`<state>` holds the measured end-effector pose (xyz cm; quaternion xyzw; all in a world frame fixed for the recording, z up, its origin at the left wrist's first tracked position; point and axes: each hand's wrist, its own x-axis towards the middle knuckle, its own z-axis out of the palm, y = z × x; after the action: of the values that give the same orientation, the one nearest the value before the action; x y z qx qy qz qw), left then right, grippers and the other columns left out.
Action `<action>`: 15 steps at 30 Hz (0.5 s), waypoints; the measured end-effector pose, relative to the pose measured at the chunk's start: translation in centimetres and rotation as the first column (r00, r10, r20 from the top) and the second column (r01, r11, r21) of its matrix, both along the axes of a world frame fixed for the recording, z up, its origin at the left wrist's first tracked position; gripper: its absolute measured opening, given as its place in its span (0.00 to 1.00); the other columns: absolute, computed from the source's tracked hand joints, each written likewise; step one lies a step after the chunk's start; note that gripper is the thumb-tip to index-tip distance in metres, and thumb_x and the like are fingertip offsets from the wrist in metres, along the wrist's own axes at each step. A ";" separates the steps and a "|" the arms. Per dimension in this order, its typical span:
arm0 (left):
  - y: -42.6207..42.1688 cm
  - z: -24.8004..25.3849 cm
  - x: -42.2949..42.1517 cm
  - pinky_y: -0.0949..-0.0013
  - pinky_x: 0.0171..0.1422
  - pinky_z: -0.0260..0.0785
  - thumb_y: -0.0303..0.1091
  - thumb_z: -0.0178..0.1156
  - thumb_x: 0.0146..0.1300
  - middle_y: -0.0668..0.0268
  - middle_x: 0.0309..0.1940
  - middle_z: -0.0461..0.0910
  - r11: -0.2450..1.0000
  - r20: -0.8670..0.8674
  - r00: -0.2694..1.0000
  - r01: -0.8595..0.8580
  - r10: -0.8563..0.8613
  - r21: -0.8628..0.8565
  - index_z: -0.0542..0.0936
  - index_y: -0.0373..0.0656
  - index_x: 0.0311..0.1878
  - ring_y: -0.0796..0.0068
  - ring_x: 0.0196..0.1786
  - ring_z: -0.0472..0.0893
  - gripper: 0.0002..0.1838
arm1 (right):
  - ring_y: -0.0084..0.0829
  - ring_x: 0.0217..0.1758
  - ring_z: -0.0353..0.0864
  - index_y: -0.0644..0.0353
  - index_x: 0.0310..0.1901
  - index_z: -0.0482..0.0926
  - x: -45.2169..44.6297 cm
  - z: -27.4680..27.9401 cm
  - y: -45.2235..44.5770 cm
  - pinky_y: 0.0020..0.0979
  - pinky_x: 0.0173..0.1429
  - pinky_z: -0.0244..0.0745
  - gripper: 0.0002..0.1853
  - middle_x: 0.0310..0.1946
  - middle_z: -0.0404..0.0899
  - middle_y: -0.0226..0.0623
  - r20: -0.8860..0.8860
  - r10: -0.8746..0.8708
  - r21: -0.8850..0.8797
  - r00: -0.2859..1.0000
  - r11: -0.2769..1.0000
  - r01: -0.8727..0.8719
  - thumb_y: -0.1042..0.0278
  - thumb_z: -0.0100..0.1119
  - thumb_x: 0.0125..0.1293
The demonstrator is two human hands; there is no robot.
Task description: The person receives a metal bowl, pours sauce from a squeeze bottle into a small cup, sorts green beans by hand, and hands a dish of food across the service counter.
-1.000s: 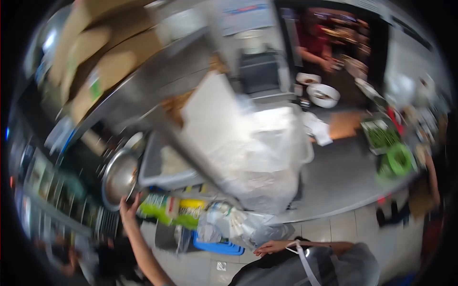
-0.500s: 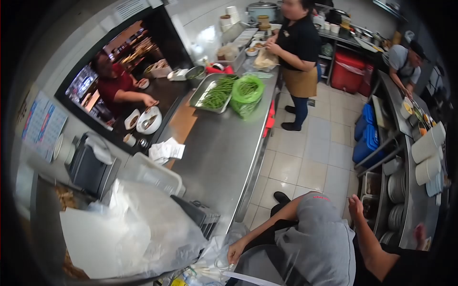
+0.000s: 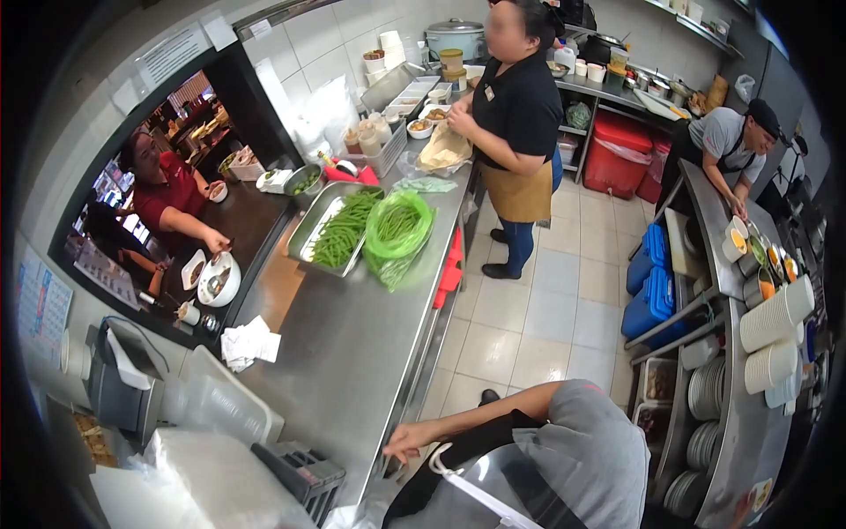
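The edge of the steel counter is the nearest thing to the right hand, and clear plastic lies just below it at the bottom of my view. Half a second ago I had this hand low among white plastic pieces; now it is at the counter's edge, and the view has turned so that more of the counter shows. The steel bowl that the left hand reached one second ago is out of my picture, together with that hand, so I cannot tell how its fingers are.

The right forearm comes across the front of the grey shirt, the elbow bent, the wrist a little dropped. Its fingers are loosely curved and released, with nothing visible in them; whether they touch the edge I cannot tell.

Near the hand, on the counter, stands a dark slotted rack, and beside it a large white plastic bundle, now lower in my view. Farther along lie white papers, then a metal tray of green beans with a green bag just beside it, the same arrangement as before. Beyond the opening, a person in red still keeps one hand at a white bowl.
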<state>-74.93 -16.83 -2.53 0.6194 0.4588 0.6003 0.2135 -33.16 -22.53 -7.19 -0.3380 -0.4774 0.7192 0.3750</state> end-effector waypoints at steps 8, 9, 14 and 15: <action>-0.1 -5.1 47.9 0.50 0.73 0.40 0.29 0.60 0.58 0.45 0.70 0.47 0.335 -0.284 0.204 0.757 -0.937 -0.561 0.45 0.48 0.73 0.46 0.73 0.46 0.44 | 0.40 0.76 0.41 0.66 0.70 0.46 22.2 7.0 -5.3 0.43 0.74 0.39 0.38 0.71 0.46 0.50 0.088 -0.988 0.573 0.123 0.152 0.805 0.66 0.53 0.63; -0.4 -7.3 51.5 0.53 0.73 0.42 0.38 0.55 0.64 0.51 0.71 0.48 0.031 0.225 0.197 0.814 -0.954 -0.580 0.48 0.43 0.72 0.56 0.74 0.47 0.38 | 0.40 0.76 0.41 0.66 0.70 0.46 23.3 8.0 -6.5 0.43 0.74 0.39 0.38 0.71 0.46 0.50 0.101 -0.986 0.582 0.136 0.169 0.796 0.66 0.53 0.63; -4.6 -6.9 61.7 0.56 0.73 0.46 0.52 0.43 0.69 0.56 0.71 0.51 -0.558 0.961 0.217 0.783 -0.169 -0.275 0.51 0.43 0.71 0.64 0.73 0.51 0.34 | 0.51 0.74 0.45 0.65 0.69 0.49 27.6 -3.9 -10.1 0.53 0.72 0.37 0.41 0.70 0.45 0.57 0.436 -0.900 0.889 0.013 0.433 0.147 0.46 0.48 0.63; -5.0 -4.8 62.7 0.57 0.72 0.48 0.54 0.40 0.70 0.56 0.70 0.53 -0.437 0.922 0.231 0.827 -0.310 -0.354 0.53 0.44 0.70 0.64 0.72 0.55 0.33 | 0.53 0.73 0.46 0.63 0.69 0.50 28.3 -6.6 -10.8 0.55 0.71 0.40 0.41 0.70 0.45 0.59 0.512 -0.843 0.735 0.162 0.528 0.425 0.44 0.49 0.63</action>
<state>-12.24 -21.87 -7.29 0.3122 0.1864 0.0161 0.9314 -4.87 -33.32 -13.83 -0.7179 -0.5385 0.0963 0.4305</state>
